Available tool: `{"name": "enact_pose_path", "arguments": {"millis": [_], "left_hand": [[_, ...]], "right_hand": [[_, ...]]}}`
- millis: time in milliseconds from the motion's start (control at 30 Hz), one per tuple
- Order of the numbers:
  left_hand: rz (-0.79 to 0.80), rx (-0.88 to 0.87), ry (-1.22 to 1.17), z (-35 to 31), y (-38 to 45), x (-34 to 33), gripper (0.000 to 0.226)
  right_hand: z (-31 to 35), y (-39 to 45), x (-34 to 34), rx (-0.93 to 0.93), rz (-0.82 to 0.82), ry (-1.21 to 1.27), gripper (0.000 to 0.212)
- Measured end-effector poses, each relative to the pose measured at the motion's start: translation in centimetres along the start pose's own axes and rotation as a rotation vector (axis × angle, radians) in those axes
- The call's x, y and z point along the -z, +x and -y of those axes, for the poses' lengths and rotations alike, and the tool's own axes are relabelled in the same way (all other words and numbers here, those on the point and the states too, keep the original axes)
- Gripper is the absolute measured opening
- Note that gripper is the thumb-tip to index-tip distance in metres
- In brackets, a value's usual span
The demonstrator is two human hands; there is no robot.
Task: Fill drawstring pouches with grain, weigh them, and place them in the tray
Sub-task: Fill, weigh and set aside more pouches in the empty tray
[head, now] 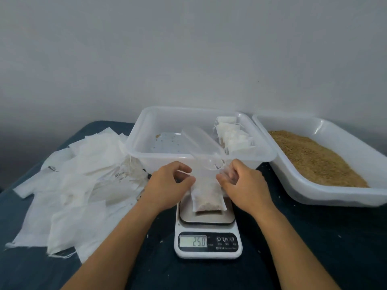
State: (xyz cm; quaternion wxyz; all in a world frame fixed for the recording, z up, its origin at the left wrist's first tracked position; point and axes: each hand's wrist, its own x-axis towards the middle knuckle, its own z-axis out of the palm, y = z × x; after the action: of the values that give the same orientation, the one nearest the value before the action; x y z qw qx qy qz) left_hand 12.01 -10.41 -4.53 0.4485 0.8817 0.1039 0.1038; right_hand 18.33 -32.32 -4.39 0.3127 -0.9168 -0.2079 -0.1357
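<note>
head view: a partly filled drawstring pouch (pixel 207 197) lies on the plate of a small digital scale (pixel 207 233), whose display reads 250. the left hand (pixel 167 183) and the right hand (pixel 243 185) flank the pouch's upper end, fingers curled inward at its mouth; motion blur there hides whether they pinch the cloth or the cords, so the hold cannot be told for certain. just behind, a clear plastic scoop (pixel 201 141) rests across the front rim of the tray (pixel 136 141), which holds a row of filled pouches (pixel 234 137) along its right side and a few stray grains on its floor. to the right, a white tub (pixel 293 170) is heaped with brown grain (pixel 318 160). on the left, a loose pile of empty pouches (pixel 69 185) spreads over the dark surface (pixel 314 237).

the pouch looks soft, thin and light, with loose grain slumped toward its lower end. it will likely sag and spill if tipped while open. the sensible hold seems to be at the mouth, on the cords, drawing it shut before lifting it upright into the tray.
</note>
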Motion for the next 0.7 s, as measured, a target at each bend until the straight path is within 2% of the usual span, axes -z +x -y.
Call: {"name": "enact_pose_path", "arguments": {"millis": [200, 400, 533, 600, 700], "left_hand": [[0.004, -0.033, 0.040, -0.4, -0.3, -0.2, 0.014], [0.053, -0.054, 0.000, -1.1, -0.7, -0.4, 0.018], [0.009, -0.098, 0.084, -1.8, -0.9, -0.9, 0.014], [0.046, -0.123, 0.043, -2.0, -0.8, -0.8, 0.007], [0.105, -0.168, -0.067, -2.6, -1.0, 0.0, 0.015]], "right_hand": [[0.2, 0.0, -0.5, -0.001, 0.056, 0.109, 0.038], [0.8, -0.5, 0.1, 0.056, -0.094, 0.311, 0.037], [1.2, -0.5, 0.7, 0.026, -0.151, 0.391, 0.036], [1.1, -0.5, 1.0, 0.000, -0.124, 0.433, 0.039], [1.1, -0.3, 1.6, -0.030, -0.063, 0.511, 0.038]]}}
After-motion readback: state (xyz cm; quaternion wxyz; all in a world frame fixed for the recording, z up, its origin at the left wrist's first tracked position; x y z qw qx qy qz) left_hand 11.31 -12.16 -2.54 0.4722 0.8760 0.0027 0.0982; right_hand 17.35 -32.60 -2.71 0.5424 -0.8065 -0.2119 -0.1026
